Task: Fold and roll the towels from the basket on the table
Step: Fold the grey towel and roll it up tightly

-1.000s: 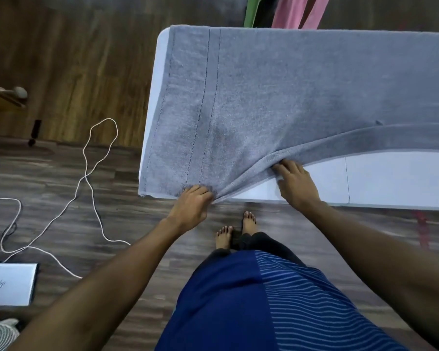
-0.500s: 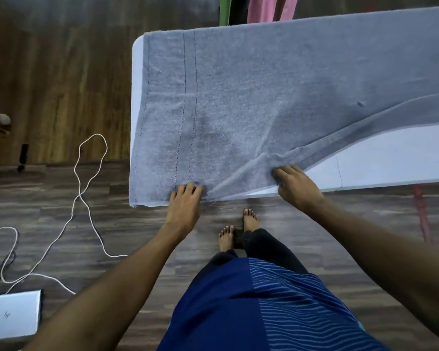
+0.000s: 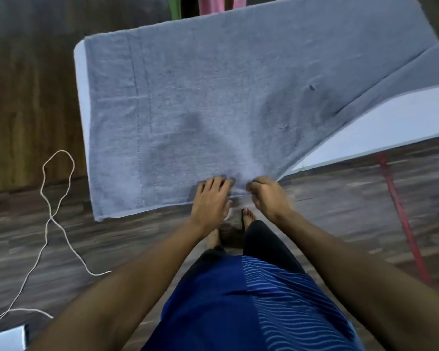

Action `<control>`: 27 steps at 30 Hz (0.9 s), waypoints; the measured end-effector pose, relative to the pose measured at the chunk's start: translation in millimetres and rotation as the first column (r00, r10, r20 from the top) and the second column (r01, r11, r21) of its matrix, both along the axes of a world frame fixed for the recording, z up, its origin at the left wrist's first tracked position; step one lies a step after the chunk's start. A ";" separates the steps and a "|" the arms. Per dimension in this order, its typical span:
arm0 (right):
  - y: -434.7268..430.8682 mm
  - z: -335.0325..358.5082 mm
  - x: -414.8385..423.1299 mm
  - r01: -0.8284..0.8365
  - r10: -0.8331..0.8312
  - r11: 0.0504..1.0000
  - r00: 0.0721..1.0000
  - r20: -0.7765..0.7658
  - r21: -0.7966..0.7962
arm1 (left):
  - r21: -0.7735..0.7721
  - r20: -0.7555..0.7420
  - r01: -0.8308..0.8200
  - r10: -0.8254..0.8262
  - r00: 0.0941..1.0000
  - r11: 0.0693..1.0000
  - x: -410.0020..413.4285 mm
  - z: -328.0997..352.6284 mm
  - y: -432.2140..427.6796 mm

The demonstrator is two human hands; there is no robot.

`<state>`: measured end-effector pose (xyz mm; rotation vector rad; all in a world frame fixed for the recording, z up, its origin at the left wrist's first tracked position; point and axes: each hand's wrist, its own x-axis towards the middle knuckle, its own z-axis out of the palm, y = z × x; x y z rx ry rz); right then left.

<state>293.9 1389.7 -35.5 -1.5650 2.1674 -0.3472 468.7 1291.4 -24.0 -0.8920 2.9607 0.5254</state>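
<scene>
Fingers, left: fingers (image 3: 214, 182) of the left hand (image 3: 209, 201) lie straight and slightly apart, flat on the towel (image 3: 213, 97), just inside the desk's near edge.
Fingers, right: fingers (image 3: 255, 184) of the right hand (image 3: 270, 196) are curled in, and they appear to pinch the towel's folded edge. The blur hides the exact grip.
Towel position: grey, spread over the left end of the desk (image 3: 395, 120) from far edge to near edge. Its near-left corner overhangs the near edge. A doubled band runs diagonally away to the far right.
Risk 1: the cloth could slide off toward the person. Cause: both hands work at the near edge, where the hem already hangs over.
Risk 2: a skewed fold. Cause: the diagonal band is not square with the hems, and the two hands sit close together, so the long right side is uncontrolled.
Risk 3: creep under the left palm. Cause: it only presses and does not grip.
Risk 4: a snagged foot on a step left. Cause: the white cable (image 3: 57, 198) loops on the floor there.
Edges: only a thin white strip of desk shows at the left edge.
Open room: bare desk lies at the near right. Pink cloth (image 3: 213, 3) hangs just beyond the far edge.
</scene>
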 end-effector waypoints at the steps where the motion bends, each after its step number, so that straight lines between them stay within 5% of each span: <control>1: 2.2 -0.8 -2.3 0.004 -0.004 1.000 1.000 0.003 0.003 | -0.002 0.026 -0.008 0.008 1.000 1.000 -11.4 -0.7 3.3; 11: 31.8 14.0 -146.6 0.101 -0.099 0.995 0.974 -0.204 -0.002 | 0.030 0.203 -0.185 0.175 0.963 0.982 -27.5 -6.3 2.4; 18: 23.2 8.8 -231.9 -0.098 0.091 0.995 0.978 -0.186 -0.033 | -0.065 0.261 -0.435 0.436 0.861 0.898 -50.6 -1.7 22.2; 21: 16.7 7.7 -246.8 -0.153 0.140 0.986 0.976 -0.169 -0.071 | -0.095 0.201 -0.508 0.516 0.833 0.856 -71.2 3.6 35.5; 27: 24.4 1.3 -248.6 -0.144 0.129 0.984 0.981 -0.143 -0.106 | -0.005 -0.050 -0.284 0.283 0.958 0.959 -162.8 12.9 74.8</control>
